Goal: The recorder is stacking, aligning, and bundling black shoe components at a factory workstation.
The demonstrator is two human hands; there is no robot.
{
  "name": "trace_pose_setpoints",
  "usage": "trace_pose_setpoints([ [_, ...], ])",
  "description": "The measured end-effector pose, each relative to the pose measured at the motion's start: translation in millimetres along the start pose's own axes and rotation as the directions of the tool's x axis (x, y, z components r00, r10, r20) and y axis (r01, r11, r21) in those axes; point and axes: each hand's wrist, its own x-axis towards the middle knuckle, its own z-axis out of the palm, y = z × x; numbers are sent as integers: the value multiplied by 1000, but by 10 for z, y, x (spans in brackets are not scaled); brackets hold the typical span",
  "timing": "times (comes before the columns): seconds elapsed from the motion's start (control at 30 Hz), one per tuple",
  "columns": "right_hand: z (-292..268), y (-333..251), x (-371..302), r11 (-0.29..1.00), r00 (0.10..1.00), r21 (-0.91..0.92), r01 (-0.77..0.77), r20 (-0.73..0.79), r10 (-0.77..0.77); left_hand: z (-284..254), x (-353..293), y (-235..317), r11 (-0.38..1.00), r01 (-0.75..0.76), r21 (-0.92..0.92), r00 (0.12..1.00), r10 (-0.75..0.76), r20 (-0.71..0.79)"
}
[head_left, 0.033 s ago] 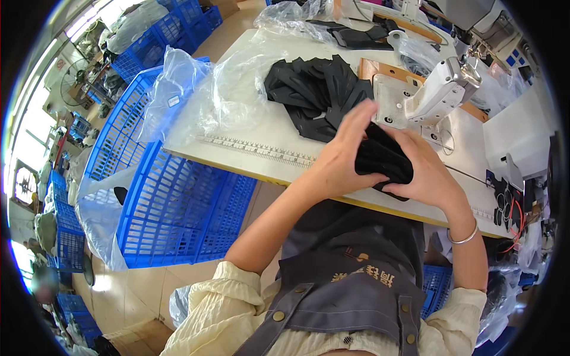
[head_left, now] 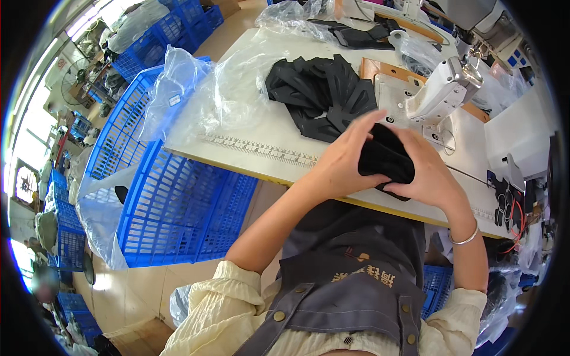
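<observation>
Between both palms, over the front edge of the table, I hold a folded black fabric piece (head_left: 386, 155), soft and bulging. My left hand (head_left: 347, 154) curves round its left side, thumb at the lower edge and fingers raised along the top. From the right, my right hand (head_left: 430, 169) grips it, with the thumb low and the fingers over the far side. Just beyond lies a fanned pile of black fabric pieces (head_left: 320, 95) on the white table (head_left: 237, 133). The far side of the held piece is hidden.
A sewing machine (head_left: 445, 89) stands right of the pile. Clear plastic bags (head_left: 231, 89) lie on the left, above a blue crate (head_left: 172, 213). A ruler strip (head_left: 261, 149) runs along the front edge. Scissors (head_left: 503, 202) lie at the right corner. More black pieces (head_left: 362, 37) lie farther back.
The fingers of my left hand have dropped slightly and shifted right over the black fabric piece. My right hand stays nearly in place.
</observation>
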Motion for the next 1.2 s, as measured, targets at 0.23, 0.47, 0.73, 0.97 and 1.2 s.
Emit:
trace_pose_setpoints([
  [0.23,-16,-12,-85,990,997,-121,-78,-13,77,30,-39,-70,996,6,93,1000,-6,8],
  [0.47,-45,18,-83,994,996,-77,-78,37,81,-28,76,-38,998,10,-56,997,-6,81],
  [0.73,-25,175,-29,987,987,-146,-72,130,91,119,172,16,777,-337,531,924,382,27],
  [0.97,-173,131,41,981,978,-4,-193,75,193,162,148,-25,893,-167,418,978,205,-46],
  [1.2,-171,80,-223,961,946,-141,-239,190,263,128,101,97,911,-130,392,991,123,44],
])
